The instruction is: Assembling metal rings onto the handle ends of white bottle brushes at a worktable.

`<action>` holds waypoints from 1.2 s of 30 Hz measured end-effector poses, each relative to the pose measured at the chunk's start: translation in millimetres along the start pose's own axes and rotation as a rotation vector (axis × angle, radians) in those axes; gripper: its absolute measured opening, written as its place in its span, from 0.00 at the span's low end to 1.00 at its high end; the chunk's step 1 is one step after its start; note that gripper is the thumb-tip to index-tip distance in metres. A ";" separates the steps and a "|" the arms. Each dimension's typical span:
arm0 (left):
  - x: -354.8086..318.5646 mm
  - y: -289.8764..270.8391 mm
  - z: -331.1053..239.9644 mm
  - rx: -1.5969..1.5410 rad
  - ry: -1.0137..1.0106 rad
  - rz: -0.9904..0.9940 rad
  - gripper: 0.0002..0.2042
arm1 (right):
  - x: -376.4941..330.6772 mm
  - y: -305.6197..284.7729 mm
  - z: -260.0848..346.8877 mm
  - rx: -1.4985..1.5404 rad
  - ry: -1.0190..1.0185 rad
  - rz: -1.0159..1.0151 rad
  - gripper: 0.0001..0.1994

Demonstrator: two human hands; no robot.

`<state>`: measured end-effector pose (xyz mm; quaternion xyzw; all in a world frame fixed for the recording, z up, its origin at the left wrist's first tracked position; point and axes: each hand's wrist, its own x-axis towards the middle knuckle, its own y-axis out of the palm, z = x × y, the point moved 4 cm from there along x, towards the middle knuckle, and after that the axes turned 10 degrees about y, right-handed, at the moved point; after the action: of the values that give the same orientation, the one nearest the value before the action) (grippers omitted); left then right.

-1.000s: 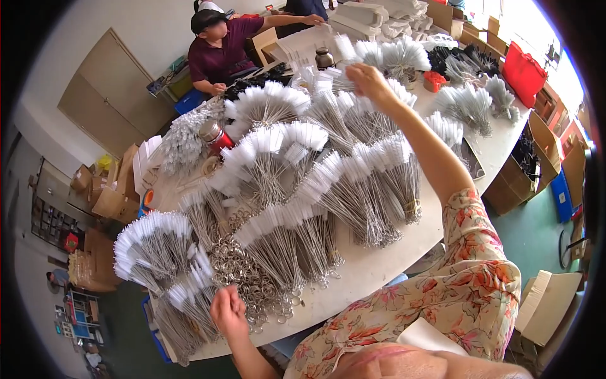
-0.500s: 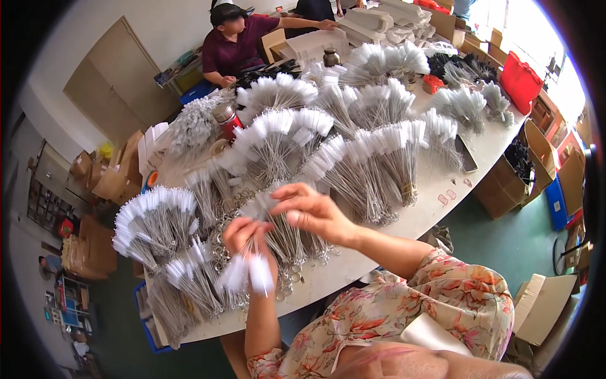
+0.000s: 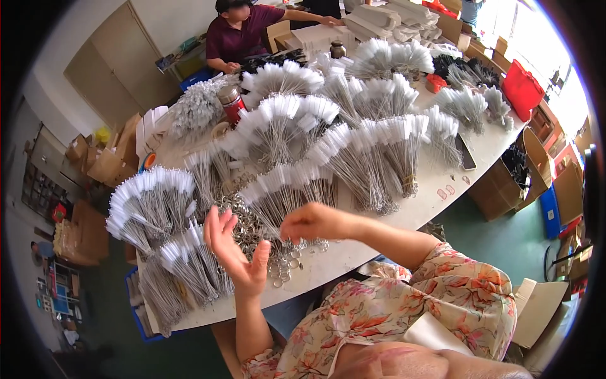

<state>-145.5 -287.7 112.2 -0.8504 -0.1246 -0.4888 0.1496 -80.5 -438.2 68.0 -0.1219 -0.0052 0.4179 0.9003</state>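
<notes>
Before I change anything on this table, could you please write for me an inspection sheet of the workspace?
Surface: pale table, mostly covered; bare strip along the near edge, toward the right.
Job's things: white-tipped wire brushes in many bundles; loose pile of metal rings near the hands.
Clutter: red flask upright among the bundles; dark flat device and red bag toward the right.
Grippers: left hand open, fingers spread, nothing held; right hand bent, contents cannot be told.
Cables: nothing seen.
Surroundings: co-worker across the table; cardboard box at right.
</notes>
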 end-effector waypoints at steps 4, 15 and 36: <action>-34.6 31.4 10.1 -0.496 -0.431 0.384 0.53 | -4.4 35.6 -1.1 -0.057 -0.041 -0.047 0.09; -61.9 8.2 -22.0 0.037 0.125 0.323 0.08 | -32.4 49.3 -39.4 0.573 0.365 0.577 0.10; -112.9 -39.2 79.6 0.317 -0.743 0.328 0.05 | -57.5 23.5 -89.8 -0.816 0.133 -0.083 0.05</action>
<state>-151.8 -228.9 -18.6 -0.9436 -0.1066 -0.0941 0.2991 -125.6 -486.3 -19.1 -0.4954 -0.1171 0.3360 0.7924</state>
